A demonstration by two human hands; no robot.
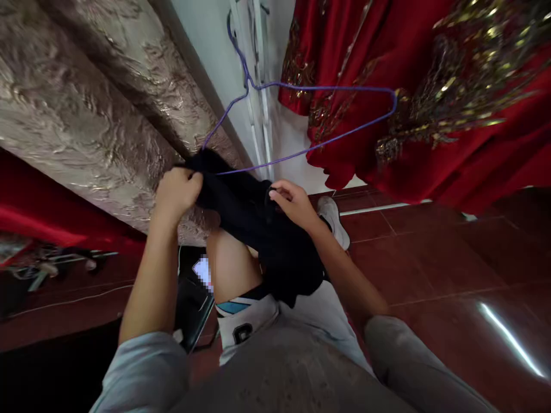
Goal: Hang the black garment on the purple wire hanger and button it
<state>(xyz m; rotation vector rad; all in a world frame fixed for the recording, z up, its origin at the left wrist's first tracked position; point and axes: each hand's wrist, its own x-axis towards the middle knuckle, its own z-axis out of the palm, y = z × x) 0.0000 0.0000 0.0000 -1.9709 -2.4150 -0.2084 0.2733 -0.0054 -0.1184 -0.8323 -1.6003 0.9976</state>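
A black garment [288, 258] hangs between my hands and drapes over my lap; its exact kind does not show. My left hand [178, 192] is closed on its upper left part, where one end of a purple wire hanger [301, 152] goes into the cloth. With thumb and fingers, my right hand [293, 201] pinches another edge of the black garment, below the hanger's lower bar. The hanger's right end is bare, and its hook points up at the left.
Red garments with gold sequins [430, 103] hang at the upper right. A beige textured curtain [86, 103] fills the upper left. White metal rods [260, 86] stand against the wall behind the hanger. A lit phone [202, 272] lies at lower left, above the red tiled floor [430, 258].
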